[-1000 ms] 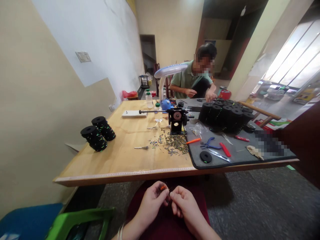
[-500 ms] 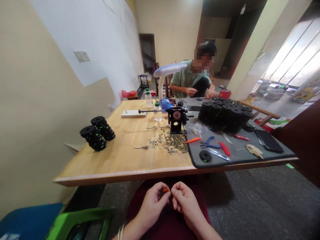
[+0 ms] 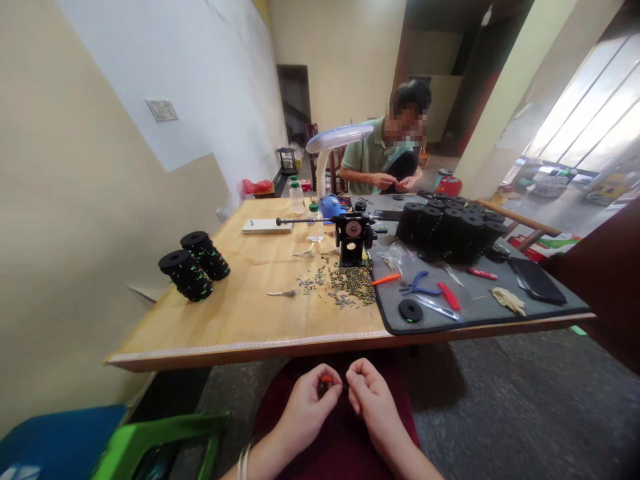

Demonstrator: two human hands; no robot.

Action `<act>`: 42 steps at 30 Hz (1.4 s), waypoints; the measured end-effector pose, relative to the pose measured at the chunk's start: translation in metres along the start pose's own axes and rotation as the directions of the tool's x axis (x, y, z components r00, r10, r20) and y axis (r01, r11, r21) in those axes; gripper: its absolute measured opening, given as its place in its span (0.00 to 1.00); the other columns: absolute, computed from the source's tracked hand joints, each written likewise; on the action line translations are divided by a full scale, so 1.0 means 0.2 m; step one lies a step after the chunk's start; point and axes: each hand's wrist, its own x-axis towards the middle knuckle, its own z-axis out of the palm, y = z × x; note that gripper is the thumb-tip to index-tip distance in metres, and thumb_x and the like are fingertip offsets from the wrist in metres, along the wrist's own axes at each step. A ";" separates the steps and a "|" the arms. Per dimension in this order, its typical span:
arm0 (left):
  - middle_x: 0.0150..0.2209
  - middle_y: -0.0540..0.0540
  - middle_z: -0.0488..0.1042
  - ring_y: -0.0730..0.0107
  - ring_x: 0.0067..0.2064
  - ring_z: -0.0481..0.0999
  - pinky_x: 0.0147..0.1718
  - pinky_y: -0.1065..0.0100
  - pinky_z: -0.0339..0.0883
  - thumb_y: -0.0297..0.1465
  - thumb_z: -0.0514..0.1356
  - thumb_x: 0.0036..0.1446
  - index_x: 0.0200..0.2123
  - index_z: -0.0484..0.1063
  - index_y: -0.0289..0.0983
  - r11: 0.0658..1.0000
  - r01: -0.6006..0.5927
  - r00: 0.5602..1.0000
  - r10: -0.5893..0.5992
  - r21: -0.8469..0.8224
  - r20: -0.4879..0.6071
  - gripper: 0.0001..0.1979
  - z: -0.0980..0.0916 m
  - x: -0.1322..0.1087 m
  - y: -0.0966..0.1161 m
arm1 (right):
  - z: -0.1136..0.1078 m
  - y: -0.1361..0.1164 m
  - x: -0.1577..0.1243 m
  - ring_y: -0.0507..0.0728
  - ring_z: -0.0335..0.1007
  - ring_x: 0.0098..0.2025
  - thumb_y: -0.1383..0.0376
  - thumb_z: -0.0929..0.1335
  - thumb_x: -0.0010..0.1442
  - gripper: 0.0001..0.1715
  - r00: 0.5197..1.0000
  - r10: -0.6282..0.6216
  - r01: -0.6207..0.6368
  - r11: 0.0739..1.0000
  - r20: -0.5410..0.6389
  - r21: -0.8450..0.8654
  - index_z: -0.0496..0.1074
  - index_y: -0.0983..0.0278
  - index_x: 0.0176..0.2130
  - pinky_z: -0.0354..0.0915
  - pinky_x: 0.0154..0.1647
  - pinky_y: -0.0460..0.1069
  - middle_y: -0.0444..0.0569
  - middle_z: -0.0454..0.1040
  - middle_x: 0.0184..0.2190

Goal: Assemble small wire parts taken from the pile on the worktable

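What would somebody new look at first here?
Probably the cluster of black spools on the gray mat, at the right. Next might come the black machine near the middle, with tiny pieces scattered in front of it. Closest, a bit of orange shows inside the curled left hand.

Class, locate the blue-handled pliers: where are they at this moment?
In the head view, right of centre, the pliers lie on the grey mat, between the orange tool and the nearer red tool.
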 end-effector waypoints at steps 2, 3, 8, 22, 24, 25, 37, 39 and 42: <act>0.24 0.49 0.71 0.69 0.28 0.67 0.30 0.71 0.60 0.32 0.60 0.50 0.25 0.71 0.36 1.000 0.006 1.000 -0.006 -0.001 0.001 0.06 0.00 0.00 0.00 | 0.00 0.00 0.00 0.46 0.44 0.15 0.48 0.68 0.51 0.21 1.000 -0.001 0.001 1.000 0.015 0.003 0.60 0.62 0.28 0.40 0.17 0.43 0.33 0.55 0.12; 0.24 0.49 0.71 0.69 0.28 0.66 0.29 0.71 0.60 0.33 0.61 0.50 0.25 0.71 0.36 1.000 0.009 1.000 -0.009 0.002 -0.002 0.07 0.00 0.00 0.00 | 0.00 0.00 0.00 0.46 0.44 0.15 0.48 0.68 0.51 0.21 1.000 -0.002 0.002 1.000 0.022 0.007 0.60 0.62 0.28 0.40 0.17 0.43 0.33 0.54 0.12; 0.23 0.47 0.73 0.68 0.27 0.67 0.29 0.70 0.60 0.33 0.62 0.48 0.24 0.74 0.35 0.999 0.033 0.999 -0.032 0.033 -0.044 0.06 0.00 0.01 -0.01 | 0.00 0.02 0.01 0.46 0.43 0.16 0.48 0.68 0.51 0.22 0.998 -0.002 0.000 1.000 0.068 0.021 0.59 0.61 0.28 0.39 0.17 0.43 0.32 0.52 0.14; 0.29 0.46 0.74 0.64 0.33 0.70 0.36 0.68 0.63 0.39 0.62 0.51 0.29 0.73 0.36 0.995 -0.027 0.992 0.015 -0.096 -0.127 0.11 -0.04 0.02 0.02 | -0.02 -0.01 0.01 0.48 0.42 0.20 0.64 0.66 0.48 0.11 0.995 -0.043 0.060 0.978 0.091 -0.198 0.60 0.62 0.20 0.43 0.21 0.45 0.35 0.51 0.15; 0.29 0.47 0.73 0.65 0.32 0.70 0.34 0.69 0.62 0.39 0.63 0.49 0.29 0.73 0.36 0.991 -0.020 0.984 -0.003 -0.129 -0.176 0.12 -0.05 0.03 0.01 | -0.03 0.01 0.01 0.48 0.43 0.19 0.66 0.65 0.47 0.09 0.996 -0.049 0.062 0.981 0.072 -0.182 0.59 0.62 0.20 0.43 0.20 0.45 0.35 0.51 0.15; 0.28 0.47 0.73 0.66 0.31 0.69 0.33 0.70 0.62 0.40 0.63 0.49 0.29 0.73 0.36 0.990 -0.015 0.979 -0.015 -0.143 -0.205 0.12 -0.06 0.04 0.01 | -0.04 0.02 0.01 0.48 0.43 0.19 0.66 0.65 0.47 0.09 0.997 -0.041 0.051 0.984 0.061 -0.171 0.59 0.62 0.20 0.42 0.20 0.45 0.35 0.52 0.15; 0.17 0.56 0.60 0.78 0.20 0.55 0.20 0.73 0.47 0.39 0.67 0.43 0.31 0.76 0.32 0.949 0.264 0.964 -0.262 -0.172 0.037 0.16 -0.08 0.02 -0.02 | -0.06 0.03 -0.02 0.46 0.41 0.16 0.54 0.70 0.50 0.18 1.000 -0.004 0.004 1.000 -0.007 0.027 0.61 0.62 0.24 0.39 0.17 0.43 0.33 0.52 0.13; 0.17 0.58 0.57 0.78 0.21 0.55 0.21 0.74 0.48 0.37 0.68 0.42 0.34 0.77 0.32 0.952 0.239 0.971 -0.235 -0.190 0.044 0.17 -0.06 0.02 0.00 | -0.06 0.02 -0.02 0.46 0.43 0.17 0.53 0.70 0.50 0.19 1.000 -0.020 0.020 1.000 0.000 -0.002 0.61 0.62 0.24 0.40 0.17 0.43 0.33 0.53 0.13; 0.17 0.58 0.57 0.79 0.20 0.53 0.20 0.74 0.47 0.39 0.68 0.42 0.35 0.76 0.32 0.937 0.241 0.971 -0.233 -0.252 0.061 0.18 -0.03 0.04 0.01 | -0.06 0.01 -0.02 0.46 0.42 0.16 0.52 0.70 0.50 0.20 0.999 -0.005 0.005 1.000 0.046 0.009 0.61 0.62 0.24 0.40 0.17 0.43 0.33 0.53 0.13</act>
